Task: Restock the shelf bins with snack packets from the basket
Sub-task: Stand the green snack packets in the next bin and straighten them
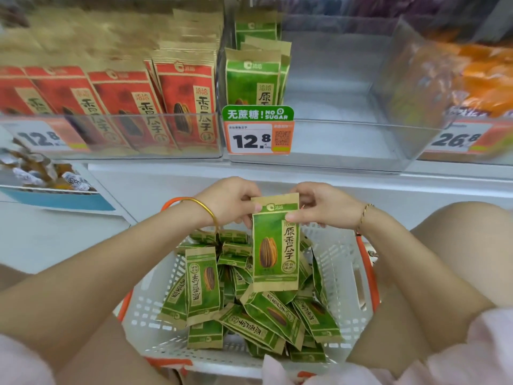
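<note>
A green sunflower-seed packet (274,245) hangs upright above the basket. My left hand (230,201) pinches its top left corner and my right hand (322,204) pinches its top right corner. Below it, the white basket (341,273) with an orange rim holds several more green packets (249,309) lying in a loose heap. On the shelf above, a clear bin (347,151) holds a few green packets (254,76) standing at its left side, and most of its floor is bare.
A clear bin at the left holds several red packets (125,107). Orange bags (458,79) fill the bin at the right. Price tags reading 12.8 (258,138) and 26.8 hang on the bin fronts. A tray of wrapped sweets (41,173) sits lower left.
</note>
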